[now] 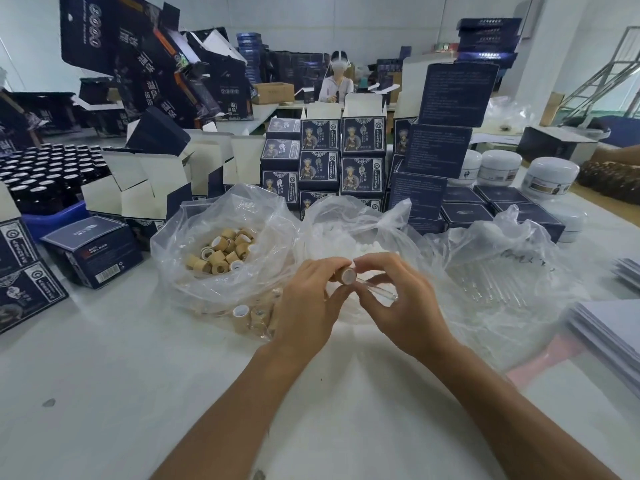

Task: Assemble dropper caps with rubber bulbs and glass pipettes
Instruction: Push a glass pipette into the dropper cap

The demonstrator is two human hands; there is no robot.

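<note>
My left hand grips a tan bamboo-look dropper cap above the table. My right hand pinches a clear glass pipette whose end meets the cap's open side. A clear bag of loose tan caps sits to the left, with a few more caps lying under the plastic near my left wrist. Behind my hands is a bag of white rubber bulbs. A bag of glass pipettes lies to the right.
Stacks of dark blue product boxes stand behind the bags, open cartons and a tray of dark bottles at the left, white jars at the right, paper sheets at the right edge. Another person sits far back.
</note>
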